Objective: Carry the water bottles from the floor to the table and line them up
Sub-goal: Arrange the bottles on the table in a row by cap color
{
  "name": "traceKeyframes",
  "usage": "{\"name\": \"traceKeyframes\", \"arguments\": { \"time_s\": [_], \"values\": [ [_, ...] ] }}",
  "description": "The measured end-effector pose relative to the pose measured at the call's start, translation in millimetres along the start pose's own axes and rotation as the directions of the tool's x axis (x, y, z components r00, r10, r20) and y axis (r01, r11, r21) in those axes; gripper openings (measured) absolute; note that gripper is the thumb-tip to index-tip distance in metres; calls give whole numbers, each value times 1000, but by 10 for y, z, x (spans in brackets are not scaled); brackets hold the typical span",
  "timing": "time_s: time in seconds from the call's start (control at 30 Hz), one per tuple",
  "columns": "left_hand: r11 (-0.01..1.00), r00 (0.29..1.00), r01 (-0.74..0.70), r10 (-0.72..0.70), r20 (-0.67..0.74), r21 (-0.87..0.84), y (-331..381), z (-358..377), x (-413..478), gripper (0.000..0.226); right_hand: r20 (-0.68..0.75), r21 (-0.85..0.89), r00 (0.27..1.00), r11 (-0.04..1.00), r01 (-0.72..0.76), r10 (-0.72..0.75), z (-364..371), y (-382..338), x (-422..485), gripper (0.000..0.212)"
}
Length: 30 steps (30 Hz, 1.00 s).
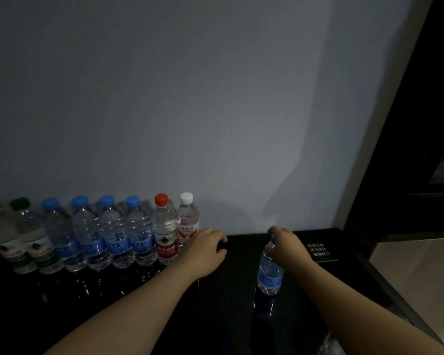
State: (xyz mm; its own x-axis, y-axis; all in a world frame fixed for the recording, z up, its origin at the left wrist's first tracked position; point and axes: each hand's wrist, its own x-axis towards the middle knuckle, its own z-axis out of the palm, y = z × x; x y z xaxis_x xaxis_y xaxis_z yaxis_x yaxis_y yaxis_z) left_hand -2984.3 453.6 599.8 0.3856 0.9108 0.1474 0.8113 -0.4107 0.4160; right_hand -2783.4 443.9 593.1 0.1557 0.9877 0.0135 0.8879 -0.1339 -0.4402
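Both my bare forearms reach forward, hands well apart.
My left hand [207, 249] sits palm down with fingers bent; my right hand [287, 246] curls from above round the top of a blue-capped bottle [269, 271].

A plain grey wall [215, 98] is filling the far side in dim light, a soft shadow falling across its right part. A pale trim strip [385, 124] is edging it on the right, bordering a dark recess [436, 124]. Pale floor [420, 278] is showing near right.
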Motion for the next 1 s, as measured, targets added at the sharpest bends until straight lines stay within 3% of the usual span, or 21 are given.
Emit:
{"name": "traceKeyframes", "arguments": {
  "time_s": [0.2, 0.5, 0.6, 0.67, 0.73, 0.87, 1.0],
  "values": [
    [999, 999, 42, -42, 7, 12, -161, 9, -28, 30, 59, -143, 996, 987, 75, -67, 34, 2, 39, 36],
    [999, 998, 13, -10, -62, 53, -343, -68, 77, 29, 66, -21, 990, 992, 128, -127, 95, -76, 208, 29],
    [975, 984, 15, 24, -174, 221, -387, -172, 147, 31, 45, 48, 985, 985, 166, -168, 202, -162, 288, 26],
    [918, 942, 88, 50, -333, 387, -425, -253, 203, 33, 36, 74, 976, 974, 213, -216, 261, -253, 361, 24],
    [889, 889, 174, 44, -456, 424, -478, -337, 270, 38, 42, 95, 966, 964, 249, -254, 309, -372, 442, 23],
    [898, 943, 213, -87, -320, 385, -695, -368, 428, 60, 42, 94, 954, 952, 292, -297, 420, -592, 627, 22],
    [907, 973, 193, -126, -195, 374, -850, -310, 503, 73, 43, 99, 942, 940, 327, -332, 532, -741, 794, 24]
  ]
}}
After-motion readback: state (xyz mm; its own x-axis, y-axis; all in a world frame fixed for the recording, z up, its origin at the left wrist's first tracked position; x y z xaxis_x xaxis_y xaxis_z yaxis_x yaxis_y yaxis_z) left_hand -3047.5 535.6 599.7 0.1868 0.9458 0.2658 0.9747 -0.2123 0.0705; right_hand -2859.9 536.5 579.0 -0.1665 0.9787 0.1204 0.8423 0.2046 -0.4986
